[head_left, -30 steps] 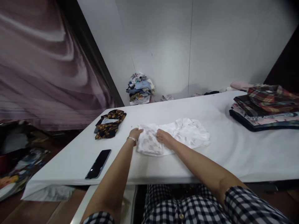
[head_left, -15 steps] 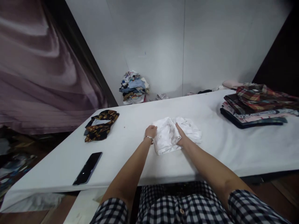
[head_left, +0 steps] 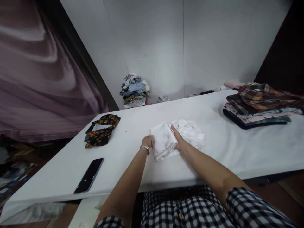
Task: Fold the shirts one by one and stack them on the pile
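A white table (head_left: 123, 158) is standing before a pale wall (head_left: 156, 34). On it, a white garment (head_left: 163, 136) is lying partly folded. The left hand (head_left: 147, 141) is holding its left edge, and the right hand (head_left: 177, 137) is holding the fold's other side. Loose cloth is spreading past the right hand. A phone (head_left: 89, 175) is lying left, with a black and gold flowered garment (head_left: 101, 139) resting behind it. Far right, a plaid shirt (head_left: 263, 99) is topping a stack of clothes (head_left: 256, 122). Another clothes pile (head_left: 135, 91) is sitting by the wall.
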A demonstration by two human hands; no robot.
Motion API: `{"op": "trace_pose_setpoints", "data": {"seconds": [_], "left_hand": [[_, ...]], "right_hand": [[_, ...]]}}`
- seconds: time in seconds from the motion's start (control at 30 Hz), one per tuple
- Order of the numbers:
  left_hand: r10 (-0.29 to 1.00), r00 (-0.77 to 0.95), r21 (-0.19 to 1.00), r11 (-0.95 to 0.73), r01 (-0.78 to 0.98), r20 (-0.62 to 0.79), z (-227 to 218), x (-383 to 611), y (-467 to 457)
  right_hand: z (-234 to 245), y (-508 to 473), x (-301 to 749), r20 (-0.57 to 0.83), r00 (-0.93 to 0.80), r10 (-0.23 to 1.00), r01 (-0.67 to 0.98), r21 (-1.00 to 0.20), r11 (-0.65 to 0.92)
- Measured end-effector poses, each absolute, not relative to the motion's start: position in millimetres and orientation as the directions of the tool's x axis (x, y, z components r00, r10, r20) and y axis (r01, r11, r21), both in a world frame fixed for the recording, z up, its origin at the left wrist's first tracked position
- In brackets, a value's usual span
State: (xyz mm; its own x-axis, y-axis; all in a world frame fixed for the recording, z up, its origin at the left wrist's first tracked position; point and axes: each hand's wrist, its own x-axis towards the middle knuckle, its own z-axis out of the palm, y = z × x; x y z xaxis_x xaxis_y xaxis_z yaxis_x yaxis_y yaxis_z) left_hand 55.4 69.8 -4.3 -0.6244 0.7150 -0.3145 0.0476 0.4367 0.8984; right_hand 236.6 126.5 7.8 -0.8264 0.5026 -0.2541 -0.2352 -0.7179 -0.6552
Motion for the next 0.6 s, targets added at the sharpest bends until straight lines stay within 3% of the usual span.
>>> {"op": "trace_pose_setpoints", "data": {"seconds": [0.23,0.33,0.4,0.5,0.6], "left_hand": [[0.720,-0.617,0.912,0.411,0.011,-0.317,-7.8,56.0,65.8],[0.720,-0.622,0.909,0.415,0.032,-0.307,-10.5,57.0,66.3],[0.720,-0.625,0.904,0.423,0.053,-0.300,-12.6,57.4,67.7],[0.720,-0.627,0.895,0.439,0.078,-0.298,-15.1,57.6,69.9],[0.723,-0.623,0.891,0.445,0.090,-0.298,-15.2,58.2,70.7]], "right_hand": [[8.3,138.6,255.6,-0.432,-0.732,0.526,-0.079,-0.713,-0.696],[14.5,140.7,264.8,-0.410,-0.642,0.649,-0.013,-0.840,-0.543],[19.6,140.2,269.1,-0.412,-0.539,0.735,0.127,-0.902,-0.413],[20.4,137.9,273.6,-0.416,-0.412,0.811,0.287,-0.904,-0.318],[12.3,137.1,277.3,-0.349,-0.389,0.853,0.363,-0.909,-0.206]]}}
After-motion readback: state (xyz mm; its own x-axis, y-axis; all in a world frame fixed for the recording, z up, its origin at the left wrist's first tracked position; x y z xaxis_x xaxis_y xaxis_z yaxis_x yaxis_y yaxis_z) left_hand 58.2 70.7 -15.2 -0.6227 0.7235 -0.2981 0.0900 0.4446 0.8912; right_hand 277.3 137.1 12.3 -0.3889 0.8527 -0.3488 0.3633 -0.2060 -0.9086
